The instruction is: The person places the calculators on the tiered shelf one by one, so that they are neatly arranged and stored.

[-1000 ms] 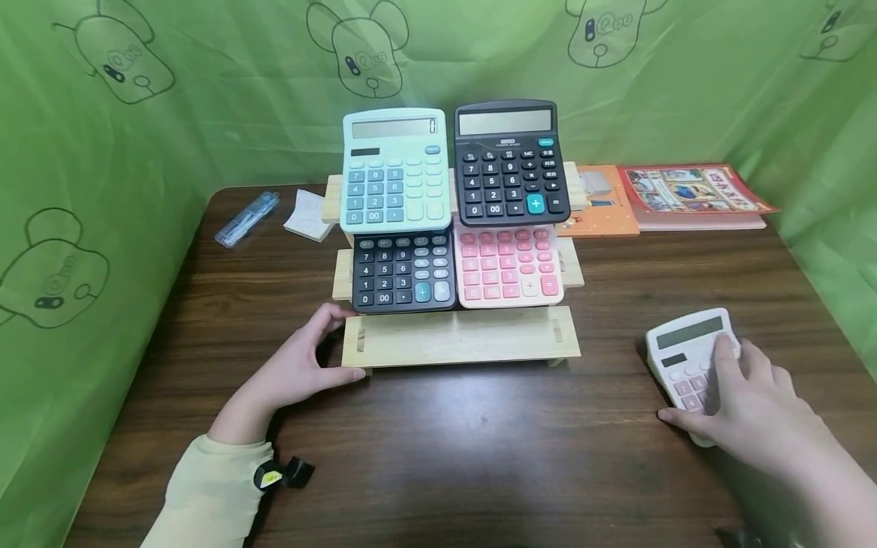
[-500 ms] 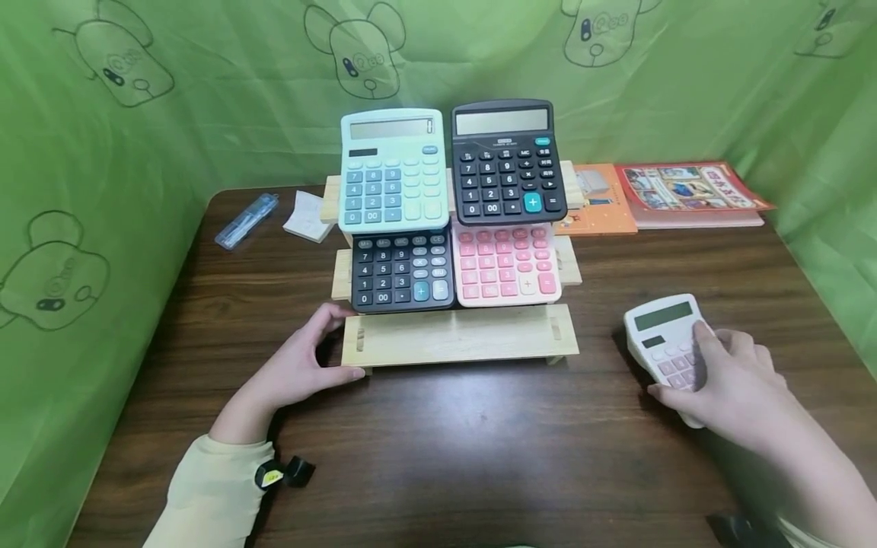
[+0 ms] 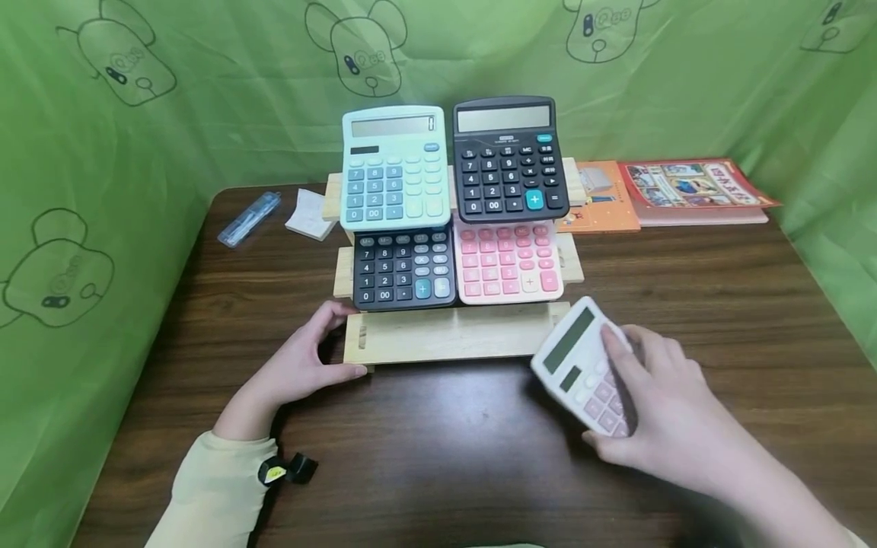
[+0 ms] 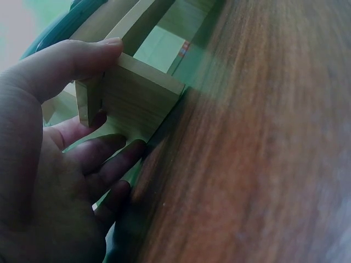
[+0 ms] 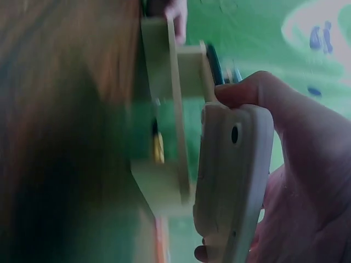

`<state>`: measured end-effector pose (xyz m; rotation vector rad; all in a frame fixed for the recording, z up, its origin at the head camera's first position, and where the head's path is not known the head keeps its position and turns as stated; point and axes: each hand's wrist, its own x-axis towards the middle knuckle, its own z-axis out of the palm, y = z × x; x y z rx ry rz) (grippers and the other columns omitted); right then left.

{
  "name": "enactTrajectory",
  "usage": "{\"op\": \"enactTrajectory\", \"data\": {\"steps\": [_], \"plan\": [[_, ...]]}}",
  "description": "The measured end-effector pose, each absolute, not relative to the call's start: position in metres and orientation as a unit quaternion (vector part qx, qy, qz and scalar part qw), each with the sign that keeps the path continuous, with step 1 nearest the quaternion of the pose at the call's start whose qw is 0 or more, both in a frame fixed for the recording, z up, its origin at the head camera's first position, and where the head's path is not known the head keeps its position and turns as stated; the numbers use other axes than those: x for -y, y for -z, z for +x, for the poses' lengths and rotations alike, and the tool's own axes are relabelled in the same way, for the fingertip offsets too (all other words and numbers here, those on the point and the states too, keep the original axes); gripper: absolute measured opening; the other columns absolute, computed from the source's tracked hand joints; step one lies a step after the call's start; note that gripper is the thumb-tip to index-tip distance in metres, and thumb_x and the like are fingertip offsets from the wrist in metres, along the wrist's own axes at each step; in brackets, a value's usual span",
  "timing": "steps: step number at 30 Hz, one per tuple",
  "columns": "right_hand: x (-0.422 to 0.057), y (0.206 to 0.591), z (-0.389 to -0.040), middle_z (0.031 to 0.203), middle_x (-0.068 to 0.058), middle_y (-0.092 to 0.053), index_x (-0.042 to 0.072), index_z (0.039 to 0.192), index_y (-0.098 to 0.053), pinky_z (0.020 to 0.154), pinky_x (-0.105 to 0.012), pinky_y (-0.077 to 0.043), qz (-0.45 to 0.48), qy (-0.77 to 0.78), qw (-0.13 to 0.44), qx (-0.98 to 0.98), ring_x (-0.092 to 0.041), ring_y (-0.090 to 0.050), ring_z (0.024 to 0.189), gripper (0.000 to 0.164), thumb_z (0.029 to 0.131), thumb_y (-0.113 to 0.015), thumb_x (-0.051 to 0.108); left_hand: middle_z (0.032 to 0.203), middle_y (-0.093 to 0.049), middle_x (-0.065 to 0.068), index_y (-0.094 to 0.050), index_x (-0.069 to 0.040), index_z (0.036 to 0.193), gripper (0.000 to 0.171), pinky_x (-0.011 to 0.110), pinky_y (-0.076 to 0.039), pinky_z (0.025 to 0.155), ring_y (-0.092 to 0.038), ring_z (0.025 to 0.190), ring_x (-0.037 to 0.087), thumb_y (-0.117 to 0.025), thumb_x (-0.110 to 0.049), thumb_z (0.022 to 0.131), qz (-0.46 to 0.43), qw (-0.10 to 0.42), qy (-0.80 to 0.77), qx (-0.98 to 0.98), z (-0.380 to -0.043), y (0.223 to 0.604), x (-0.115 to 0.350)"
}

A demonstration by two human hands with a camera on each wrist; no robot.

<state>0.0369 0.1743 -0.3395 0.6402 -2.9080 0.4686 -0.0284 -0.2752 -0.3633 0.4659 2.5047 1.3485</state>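
Note:
My right hand [image 3: 664, 411] grips a white calculator [image 3: 578, 364] with pale pink keys, thumb on one side and fingers over the other. It is tilted, and its upper end overlaps the right end of the lowest shelf in the head view. My left hand [image 3: 298, 369] holds the left end of a stepped wooden rack [image 3: 455, 335], the thumb [image 4: 101, 55] on the wood and the fingers curled behind it. On the top tier lean a light blue calculator [image 3: 428, 164] and a black one; below them are a dark calculator [image 3: 400, 270] and a pink calculator [image 3: 507, 262].
Behind the rack on the right lie an orange booklet [image 3: 596, 221], a grey-white block [image 3: 594, 180] and a red picture book [image 3: 692, 186]. White paper [image 3: 308, 217] and a clear blue case [image 3: 250, 219] lie back left. Green cloth [image 3: 240, 114] walls the table.
My right hand has carried the white calculator leftward from the table's right side to the rack's right end, turning it more aslant. My left hand stays on the rack.

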Motion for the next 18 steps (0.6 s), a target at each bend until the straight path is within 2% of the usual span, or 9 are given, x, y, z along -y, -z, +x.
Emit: {"op": "enactTrajectory", "data": {"steps": [10,18], "plan": [[-0.128,0.339,0.024,0.138,-0.023,-0.037,0.0,0.148,-0.035,0.082,-0.053,-0.033,0.276,-0.114,0.057,0.953,-0.038,-0.039,0.116,0.124,0.052,-0.078,0.065,0.123,-0.057,0.004,-0.043,-0.01,0.124,0.066,0.049,-0.031,0.105,-0.047,0.123,0.02,-0.084,-0.009,0.074,0.163,0.124,-0.467,-0.86,-0.03,0.364,0.276],[-0.093,0.345,0.008,0.136,-0.02,-0.037,0.002,0.148,-0.035,0.086,-0.051,-0.03,0.287,-0.115,0.06,0.949,-0.038,-0.034,0.12,0.122,0.056,-0.073,0.074,0.125,-0.057,0.005,-0.043,-0.009,0.124,0.065,0.049,-0.03,0.107,-0.047,0.123,0.021,-0.084,-0.008,0.074,0.16,0.124,-0.46,-0.864,-0.028,0.362,0.275]]}}
